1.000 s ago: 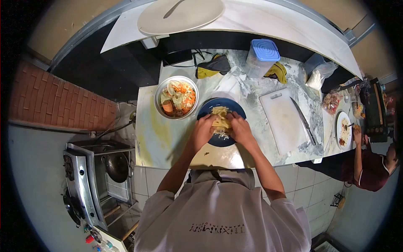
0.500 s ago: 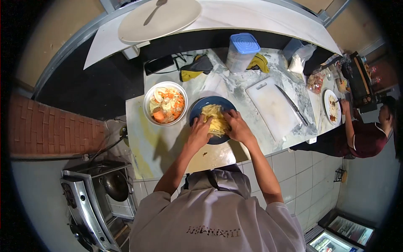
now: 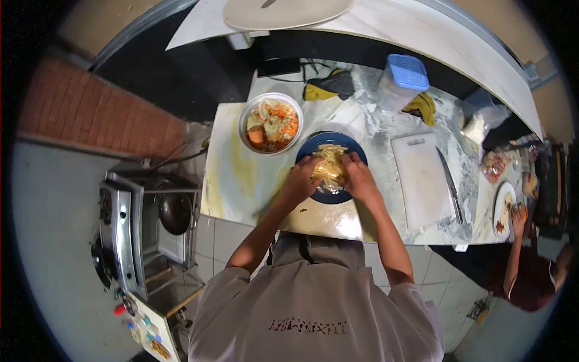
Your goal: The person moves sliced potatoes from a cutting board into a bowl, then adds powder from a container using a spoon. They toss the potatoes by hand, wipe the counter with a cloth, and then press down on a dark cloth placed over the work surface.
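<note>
A dark blue bowl near the counter's front edge holds pale yellow cut strips with some liquid below them. My left hand reaches in from the left side, its fingers curled round strips. On the right side my right hand has its fingers bent against the same strips. Both sets of fingertips are partly hidden among the food. Just left of the blue bowl stands a white bowl filled with chopped orange and pale vegetables, with a larger orange piece on top.
A white cutting board and a knife lie to the right. Behind are a blue-lidded container and gloves. Another person's hand is by a plate at far right. A stove stands lower left.
The head view has turned, so the counter's things appear farther right. My fingers have gone from spread over the strips to curled in around them.
</note>
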